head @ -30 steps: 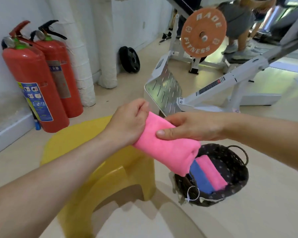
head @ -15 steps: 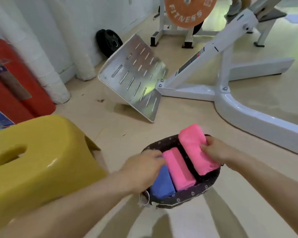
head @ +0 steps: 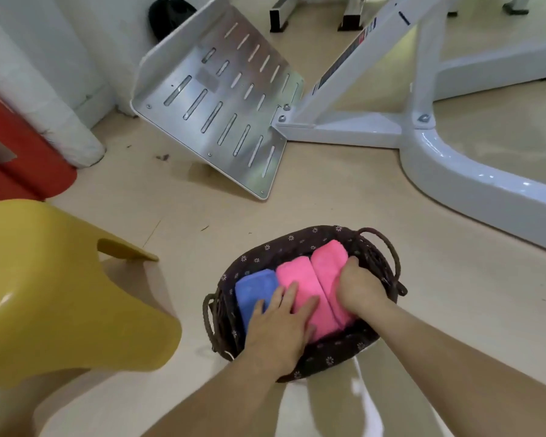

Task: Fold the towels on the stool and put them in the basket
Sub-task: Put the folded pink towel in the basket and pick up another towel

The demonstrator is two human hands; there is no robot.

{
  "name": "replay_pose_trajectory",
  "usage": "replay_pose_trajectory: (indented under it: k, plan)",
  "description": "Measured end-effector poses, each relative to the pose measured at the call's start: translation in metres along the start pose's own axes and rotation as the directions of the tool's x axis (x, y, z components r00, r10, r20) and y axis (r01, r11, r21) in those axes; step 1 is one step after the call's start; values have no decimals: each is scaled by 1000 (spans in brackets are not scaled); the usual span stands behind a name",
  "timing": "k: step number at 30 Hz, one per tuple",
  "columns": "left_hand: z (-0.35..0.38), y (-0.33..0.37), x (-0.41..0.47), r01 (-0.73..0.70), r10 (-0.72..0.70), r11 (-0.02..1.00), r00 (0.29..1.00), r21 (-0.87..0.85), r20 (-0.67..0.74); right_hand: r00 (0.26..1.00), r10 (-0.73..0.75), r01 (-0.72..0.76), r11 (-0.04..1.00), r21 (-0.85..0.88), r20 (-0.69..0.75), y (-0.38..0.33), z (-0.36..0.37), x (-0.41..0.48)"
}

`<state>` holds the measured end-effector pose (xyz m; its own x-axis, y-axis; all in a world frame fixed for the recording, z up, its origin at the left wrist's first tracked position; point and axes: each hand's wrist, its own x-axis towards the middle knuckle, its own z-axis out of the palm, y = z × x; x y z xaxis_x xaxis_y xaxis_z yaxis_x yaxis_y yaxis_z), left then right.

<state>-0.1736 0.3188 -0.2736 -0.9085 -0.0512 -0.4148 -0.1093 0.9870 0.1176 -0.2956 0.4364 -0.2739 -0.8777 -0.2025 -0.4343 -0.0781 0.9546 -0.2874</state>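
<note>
Three folded towels fill the basket (head: 300, 367): blue towel (head: 252, 288) at 9 o'clock, middle pink towel (head: 297, 275), outer pink towel (head: 328, 263) at 3 o'clock. The left hand (head: 278, 329) presses flat across the first two; the right hand (head: 360, 288) curls round the outer one. What shows of the yellow stool (head: 44, 294) is bare, so the task is likely nearly finished.

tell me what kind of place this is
Most likely a gym: a white exercise-machine frame with a slotted metal footplate, plus what looks like a black weight plate behind it.
</note>
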Motion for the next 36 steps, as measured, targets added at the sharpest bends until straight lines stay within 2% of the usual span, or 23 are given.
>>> replay_pose_trajectory:
  k: [4,7,10,11,13,14,17,20,24,26,29,31,34,36]
  plan:
    - [4,2,3,6,-5,1000,1000,21,-31,1000,-29,28,995,-97,-11,-2,0,2]
    - [4,7,10,41,-40,999,999,3,-31,982,-138,99,956,-278,-125,-5,-6,-6]
    - [-2,11,15,69,-69,997,998,-36,-5,848,-401,268,889,-372,-347,-5,-7,-14]
    - [-4,12,17,76,-76,996,997,-46,3,786,-502,362,847,-389,-362,-3,-5,-13]
    - [-7,14,18,84,-84,995,996,-54,11,710,-656,522,735,-433,-256,4,3,-9]
    - [-7,14,18,81,-81,995,997,-53,7,736,-659,555,719,-418,-157,9,8,-8]
    - [-2,10,16,66,-67,997,997,-51,-27,870,-484,487,812,-321,93,18,18,-1]
    - [7,3,14,62,-65,997,996,-51,-62,909,-356,411,853,-322,217,15,22,2]
    - [17,0,13,79,-82,995,996,-66,-37,919,-315,378,878,-295,239,10,15,0]
    - [19,1,14,85,-86,994,996,-65,-17,914,-378,404,826,-392,146,9,11,-5]
    - [16,0,18,89,-88,993,996,-74,11,796,-601,454,674,-583,-74,8,4,-14]
    - [14,0,18,81,-78,994,996,-79,43,761,-643,473,644,-601,-90,11,0,-21]
    - [7,-2,18,58,-51,994,995,-94,81,875,-483,421,722,-549,37,12,-6,-25]
    - [4,-4,16,42,-30,992,995,-122,100,915,-397,365,747,-555,69,12,-6,-20]
